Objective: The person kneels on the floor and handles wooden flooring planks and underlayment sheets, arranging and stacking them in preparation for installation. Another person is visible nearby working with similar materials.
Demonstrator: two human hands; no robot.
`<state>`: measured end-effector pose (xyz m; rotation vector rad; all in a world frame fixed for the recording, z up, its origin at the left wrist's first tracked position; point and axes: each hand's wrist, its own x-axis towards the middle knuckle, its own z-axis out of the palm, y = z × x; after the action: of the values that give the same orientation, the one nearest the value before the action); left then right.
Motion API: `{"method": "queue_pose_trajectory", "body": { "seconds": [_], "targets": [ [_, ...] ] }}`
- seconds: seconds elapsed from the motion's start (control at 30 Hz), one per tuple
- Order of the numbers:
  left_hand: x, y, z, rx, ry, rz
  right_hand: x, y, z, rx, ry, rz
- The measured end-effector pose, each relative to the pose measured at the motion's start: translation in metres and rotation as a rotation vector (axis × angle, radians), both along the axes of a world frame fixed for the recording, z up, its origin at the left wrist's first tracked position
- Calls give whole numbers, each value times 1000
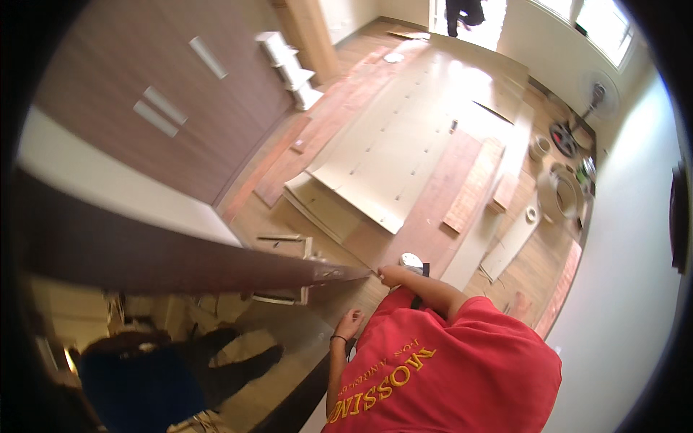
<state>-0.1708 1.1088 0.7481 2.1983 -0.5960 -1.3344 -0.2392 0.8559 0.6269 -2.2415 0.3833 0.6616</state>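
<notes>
My right hand is closed around something small I cannot make out, at the end of a long dark brown board or panel edge. Just beyond it sits a round white object with a dark part. Lower and to the left, my left hand has loosely curved fingers and no visible object in them. My red shirt with yellow lettering fills the lower middle. Small pale open wooden frames show beside the dark panel, partly hidden by it.
Loose sheets and planks cover the floor. A fan and coiled rolls stand right, brown cabinets left. A person in blue is low at bottom left; another is in the far doorway.
</notes>
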Motion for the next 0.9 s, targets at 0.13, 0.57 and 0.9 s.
{"method": "queue_pose_trajectory", "body": {
  "seconds": [0.13,0.57,0.9],
  "targets": [
    [-12,-65,-13,-115,259,-218,-81,-78,-10,261,40,-802],
    [68,-209,-154,3,122,99,-109,-226,-48,76,165,-862],
    [169,-311,-156,66,10,96,-99,-260,-16,178,81,-1020]
  ]
}}
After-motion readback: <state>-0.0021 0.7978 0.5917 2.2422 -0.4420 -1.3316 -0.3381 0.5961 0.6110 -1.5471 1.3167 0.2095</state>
